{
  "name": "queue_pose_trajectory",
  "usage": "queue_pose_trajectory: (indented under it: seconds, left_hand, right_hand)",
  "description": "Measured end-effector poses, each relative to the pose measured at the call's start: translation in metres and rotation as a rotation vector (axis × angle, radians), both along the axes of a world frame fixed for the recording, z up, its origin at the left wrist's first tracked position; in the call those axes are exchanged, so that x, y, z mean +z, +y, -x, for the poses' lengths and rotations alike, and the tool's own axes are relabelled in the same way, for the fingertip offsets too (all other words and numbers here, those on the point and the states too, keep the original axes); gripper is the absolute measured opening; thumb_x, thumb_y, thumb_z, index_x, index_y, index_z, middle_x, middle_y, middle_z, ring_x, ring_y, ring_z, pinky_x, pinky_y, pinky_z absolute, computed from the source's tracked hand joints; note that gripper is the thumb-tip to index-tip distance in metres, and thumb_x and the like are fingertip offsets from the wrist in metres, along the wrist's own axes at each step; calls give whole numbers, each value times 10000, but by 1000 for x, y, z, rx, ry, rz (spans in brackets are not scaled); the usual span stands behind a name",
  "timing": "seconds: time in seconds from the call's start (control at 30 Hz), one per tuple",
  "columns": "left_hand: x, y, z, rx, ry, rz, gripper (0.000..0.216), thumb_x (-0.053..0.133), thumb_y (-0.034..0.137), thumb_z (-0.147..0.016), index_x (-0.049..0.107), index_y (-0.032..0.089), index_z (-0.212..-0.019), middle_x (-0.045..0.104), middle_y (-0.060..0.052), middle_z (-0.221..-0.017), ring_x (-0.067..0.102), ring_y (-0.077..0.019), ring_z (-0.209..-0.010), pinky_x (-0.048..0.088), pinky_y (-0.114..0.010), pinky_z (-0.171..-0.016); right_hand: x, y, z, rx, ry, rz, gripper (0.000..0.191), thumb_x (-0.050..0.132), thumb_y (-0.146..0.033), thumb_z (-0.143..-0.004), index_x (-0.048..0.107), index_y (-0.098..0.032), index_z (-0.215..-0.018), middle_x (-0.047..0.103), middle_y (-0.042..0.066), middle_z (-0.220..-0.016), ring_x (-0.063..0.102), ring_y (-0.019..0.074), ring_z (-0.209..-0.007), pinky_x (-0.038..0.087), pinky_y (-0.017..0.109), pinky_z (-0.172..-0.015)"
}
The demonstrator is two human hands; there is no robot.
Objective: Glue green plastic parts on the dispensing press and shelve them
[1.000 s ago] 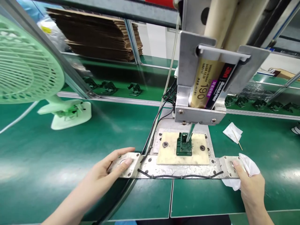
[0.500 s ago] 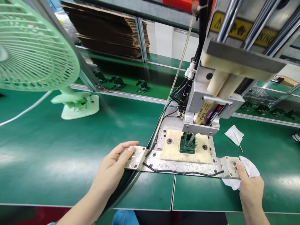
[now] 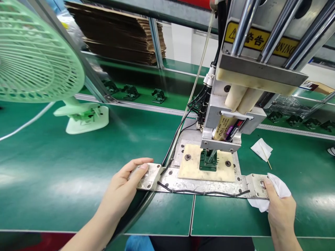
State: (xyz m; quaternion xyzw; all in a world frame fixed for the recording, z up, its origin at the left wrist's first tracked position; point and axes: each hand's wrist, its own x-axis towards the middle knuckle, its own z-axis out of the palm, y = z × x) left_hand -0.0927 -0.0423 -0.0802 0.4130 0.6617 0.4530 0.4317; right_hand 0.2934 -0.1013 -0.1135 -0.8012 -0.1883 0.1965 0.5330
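Note:
My left hand [image 3: 125, 186] lies flat with a fingertip on the round button of the left metal plate [image 3: 146, 176]. My right hand [image 3: 278, 209] presses its thumb on the button of the right metal plate [image 3: 255, 184] while its fingers clutch a white cloth [image 3: 281, 190]. Between the plates, a small dark green part [image 3: 208, 162] sits on a cream fixture pad [image 3: 193, 167]. The dispenser head [image 3: 230, 130], carrying an adhesive cartridge, stands low over that part with its nozzle on it.
A pale green fan [image 3: 34, 59] stands at the left on the green mat. A folded white wipe with a swab [image 3: 261, 150] lies right of the fixture. Dark green parts [image 3: 131, 92] line the conveyor behind. Flat cardboard [image 3: 117, 35] is stacked at the back.
The dispenser head has come down onto the green part. Both hands have stayed on their buttons. The camera has tilted up, showing more of the machine.

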Motion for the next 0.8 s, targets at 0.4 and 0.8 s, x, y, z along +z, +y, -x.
queue_pose_trajectory:
  seconds: [0.4,0.8]
  left_hand:
    - [5,-3,-4,19,-15,17,458,697,580,-762,667,205,-1022,668,5,-744,553,-144,-642,424,-205,-585]
    - [5,-1,-3,10,-5,20,492,691,605,-760,659,206,-1046,667,-3,-739,562,-153,-620,430,-217,-555]
  right_hand:
    - [2,-1,1,-21,63,25,629,831,-571,-589,743,-139,-1037,735,133,-1067,676,347,-1001,561,400,-805]
    - [7,-1,4,-27,37,37,587,825,-573,-569,751,-133,-951,741,134,-1027,682,355,-961,577,382,-708]
